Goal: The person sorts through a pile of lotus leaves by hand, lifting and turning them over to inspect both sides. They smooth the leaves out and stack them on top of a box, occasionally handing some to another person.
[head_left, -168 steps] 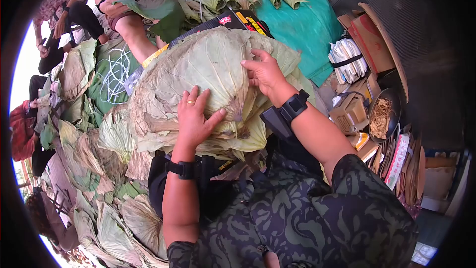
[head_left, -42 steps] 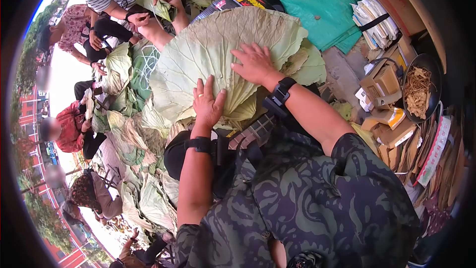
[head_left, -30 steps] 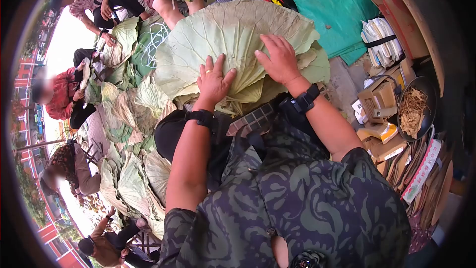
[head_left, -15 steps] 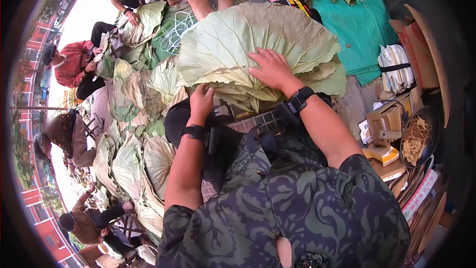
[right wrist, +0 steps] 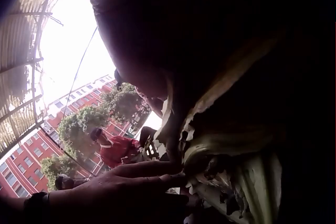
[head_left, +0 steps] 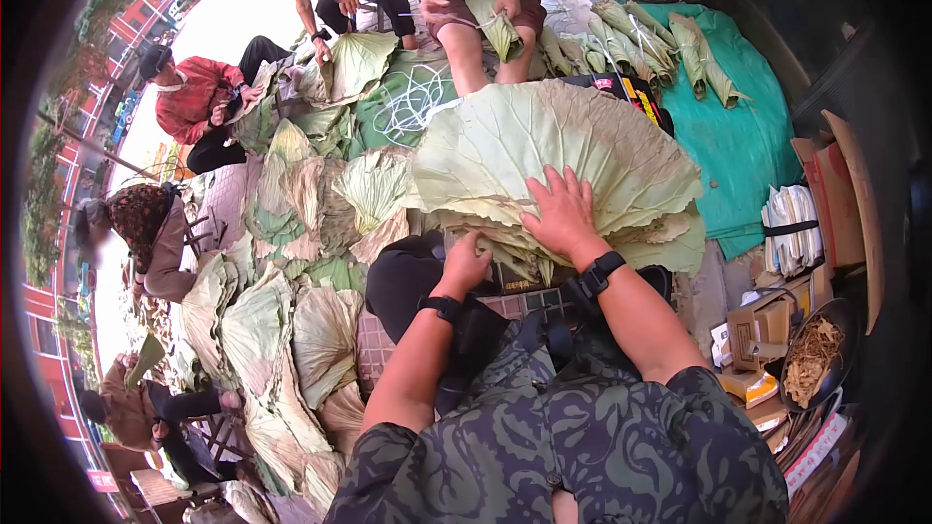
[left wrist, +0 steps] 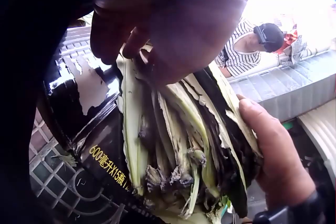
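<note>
A thick stack of dried lotus leaves (head_left: 553, 136), pale green with brown edges, lies folded in front of me on a black box (left wrist: 102, 148) with yellow lettering. My right hand (head_left: 563, 209) rests on the top leaf with its fingers spread. At the near left edge, my left hand (head_left: 468, 262) has curled fingers and pinches a leaf edge. The left wrist view shows this left hand (left wrist: 173, 24) over the layered leaf ends (left wrist: 178, 166), with the right thumb (left wrist: 260, 119) against the stack. In the dim right wrist view, the left hand (right wrist: 115, 184) reaches to the leaf edges.
Loose lotus leaves (head_left: 257, 330) spread over the ground at left. Tied leaf rolls (head_left: 631, 39) lie by a green tarp (head_left: 728, 165). White string (head_left: 413, 102) lies beyond the stack. Cardboard boxes (head_left: 762, 330) and a dark pan (head_left: 815, 354) stand at right. Several people sit around.
My left hand has gone from lying flat on the top leaf to the stack's near edge. The right hand has shifted across the leaf and stays on it. The head view has turned.
</note>
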The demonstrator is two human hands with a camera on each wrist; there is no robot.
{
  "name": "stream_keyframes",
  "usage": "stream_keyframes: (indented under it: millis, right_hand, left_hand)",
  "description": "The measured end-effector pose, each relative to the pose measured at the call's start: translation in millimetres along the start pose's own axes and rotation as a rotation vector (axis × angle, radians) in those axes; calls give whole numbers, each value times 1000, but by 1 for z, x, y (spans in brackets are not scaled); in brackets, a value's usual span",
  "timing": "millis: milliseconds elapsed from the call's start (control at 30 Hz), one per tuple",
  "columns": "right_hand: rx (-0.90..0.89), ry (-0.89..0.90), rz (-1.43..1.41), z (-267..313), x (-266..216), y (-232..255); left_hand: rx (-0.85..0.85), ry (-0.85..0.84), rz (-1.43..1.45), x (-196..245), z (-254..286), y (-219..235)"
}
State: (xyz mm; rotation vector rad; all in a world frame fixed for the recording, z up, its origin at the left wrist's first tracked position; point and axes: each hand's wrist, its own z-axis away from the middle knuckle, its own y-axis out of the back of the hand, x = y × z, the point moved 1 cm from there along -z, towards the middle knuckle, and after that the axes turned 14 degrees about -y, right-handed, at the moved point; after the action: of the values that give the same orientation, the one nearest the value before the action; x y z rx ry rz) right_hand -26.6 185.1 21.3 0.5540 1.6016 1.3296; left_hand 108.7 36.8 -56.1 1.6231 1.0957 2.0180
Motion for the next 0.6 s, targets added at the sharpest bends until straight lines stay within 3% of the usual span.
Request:
stream_keyframes:
  millis: [233,600]
  right_hand:
    - [-11,3,6,-2,2,-1]
    - [-50,-7,-18,0,2,6]
  left_hand:
    - [-174,-152,-191,0,10,-2]
    - [-236,-75,-86,-4,16,1]
